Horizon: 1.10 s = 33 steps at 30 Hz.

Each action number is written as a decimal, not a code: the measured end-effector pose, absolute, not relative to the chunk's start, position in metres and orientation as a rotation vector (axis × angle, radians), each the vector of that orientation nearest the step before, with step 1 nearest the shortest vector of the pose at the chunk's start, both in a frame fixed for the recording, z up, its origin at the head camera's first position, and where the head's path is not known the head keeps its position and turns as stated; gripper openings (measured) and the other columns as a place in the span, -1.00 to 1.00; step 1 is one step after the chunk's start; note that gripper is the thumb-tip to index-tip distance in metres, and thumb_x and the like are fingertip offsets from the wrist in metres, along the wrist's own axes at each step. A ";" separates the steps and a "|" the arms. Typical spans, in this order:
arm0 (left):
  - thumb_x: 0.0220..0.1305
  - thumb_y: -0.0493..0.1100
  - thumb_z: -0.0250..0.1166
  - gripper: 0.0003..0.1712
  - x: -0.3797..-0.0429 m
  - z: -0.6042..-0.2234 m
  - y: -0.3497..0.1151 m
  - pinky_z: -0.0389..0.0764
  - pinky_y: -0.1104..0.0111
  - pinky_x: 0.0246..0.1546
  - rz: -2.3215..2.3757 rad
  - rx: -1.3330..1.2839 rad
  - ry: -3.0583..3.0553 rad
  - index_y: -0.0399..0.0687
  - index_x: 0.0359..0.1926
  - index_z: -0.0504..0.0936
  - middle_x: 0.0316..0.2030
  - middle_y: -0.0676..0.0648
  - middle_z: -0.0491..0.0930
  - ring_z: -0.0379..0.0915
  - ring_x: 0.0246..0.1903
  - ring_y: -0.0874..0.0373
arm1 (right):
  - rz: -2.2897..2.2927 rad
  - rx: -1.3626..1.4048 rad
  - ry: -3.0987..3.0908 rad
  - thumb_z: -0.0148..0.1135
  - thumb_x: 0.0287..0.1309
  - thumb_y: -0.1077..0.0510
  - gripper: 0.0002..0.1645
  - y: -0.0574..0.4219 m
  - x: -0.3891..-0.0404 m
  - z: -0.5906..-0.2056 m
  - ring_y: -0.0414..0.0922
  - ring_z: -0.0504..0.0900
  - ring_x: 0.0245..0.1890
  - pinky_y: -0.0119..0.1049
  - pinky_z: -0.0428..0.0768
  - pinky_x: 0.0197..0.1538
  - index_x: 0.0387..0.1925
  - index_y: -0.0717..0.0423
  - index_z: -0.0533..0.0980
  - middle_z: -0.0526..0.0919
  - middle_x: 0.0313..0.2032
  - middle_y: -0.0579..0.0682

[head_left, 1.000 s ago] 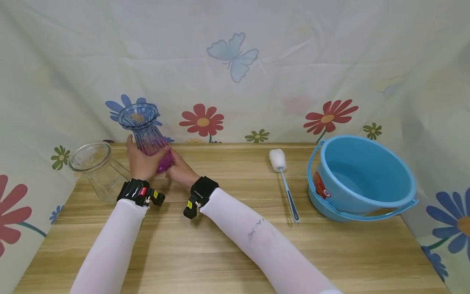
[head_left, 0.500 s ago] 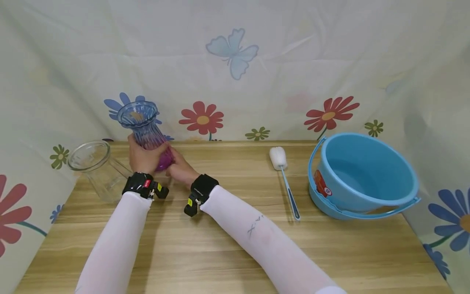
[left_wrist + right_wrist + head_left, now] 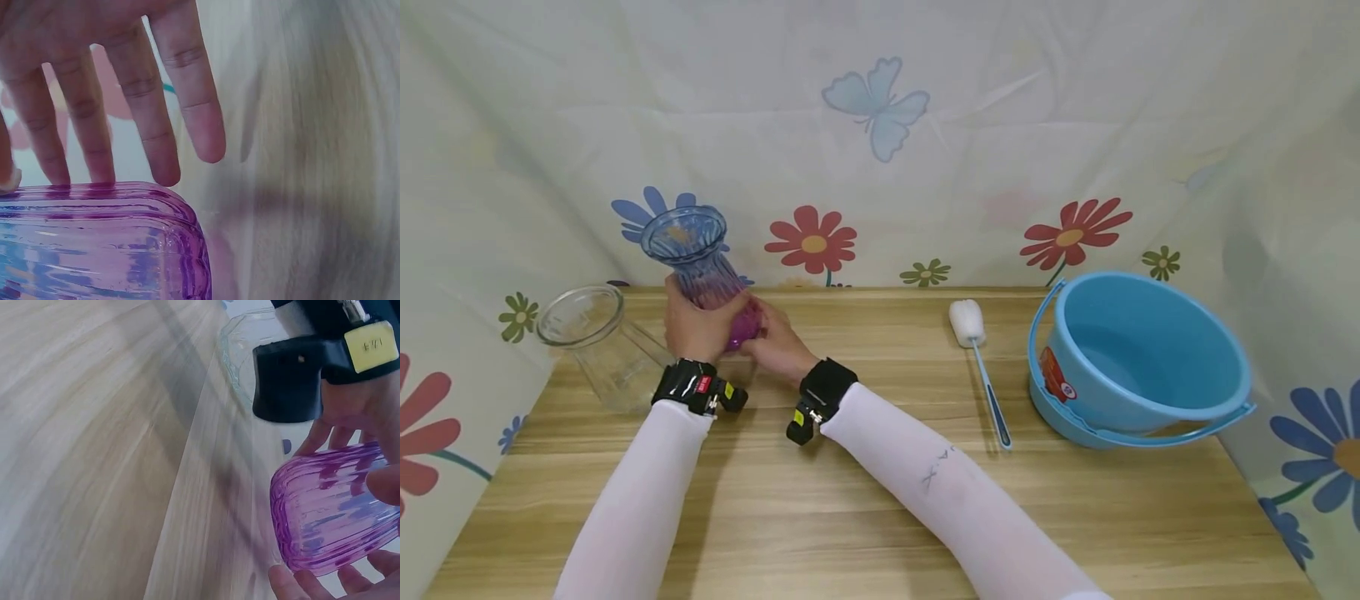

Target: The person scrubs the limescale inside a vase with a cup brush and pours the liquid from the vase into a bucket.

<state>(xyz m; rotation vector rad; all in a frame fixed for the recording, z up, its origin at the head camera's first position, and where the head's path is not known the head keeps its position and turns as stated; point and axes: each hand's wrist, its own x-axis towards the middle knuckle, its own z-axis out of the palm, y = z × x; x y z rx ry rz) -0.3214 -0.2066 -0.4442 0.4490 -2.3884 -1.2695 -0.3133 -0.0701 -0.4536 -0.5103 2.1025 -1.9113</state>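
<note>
A blue-to-purple ribbed glass vase (image 3: 698,265) stands tilted, its flared mouth leaning to the far left, in the head view. My left hand (image 3: 694,330) grips it around the middle, thumb across the front and fingers behind. At the vase's lower right side is my right hand (image 3: 778,346). In the left wrist view the right hand's fingers (image 3: 190,81) stretch out straight and spread, some tips right at the purple glass. Close to the left hand, a clear glass jar (image 3: 613,358) with a round rim leans on the wooden table.
Right of centre on the table (image 3: 850,517) lies a white sponge brush (image 3: 967,325) with a blue-and-white handle. A light-blue bucket (image 3: 1112,408) with a lowered handle stands farther right. Flower-printed cloth (image 3: 887,200) encloses the back and sides.
My right wrist has shifted slightly to the right in the last half second. The vase base has moved a little to the right, still in my left hand.
</note>
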 end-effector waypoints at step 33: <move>-0.17 0.40 0.47 0.13 -0.249 -0.416 -0.118 0.54 -0.01 0.02 -1.440 -0.271 -2.526 0.19 0.37 0.14 0.19 -0.07 0.45 0.39 0.06 0.10 | -1.806 -0.975 2.028 0.52 -0.22 0.37 0.19 0.056 -0.270 -0.424 0.06 0.35 0.18 -0.02 0.38 0.27 0.40 -0.13 0.08 0.37 0.22 0.17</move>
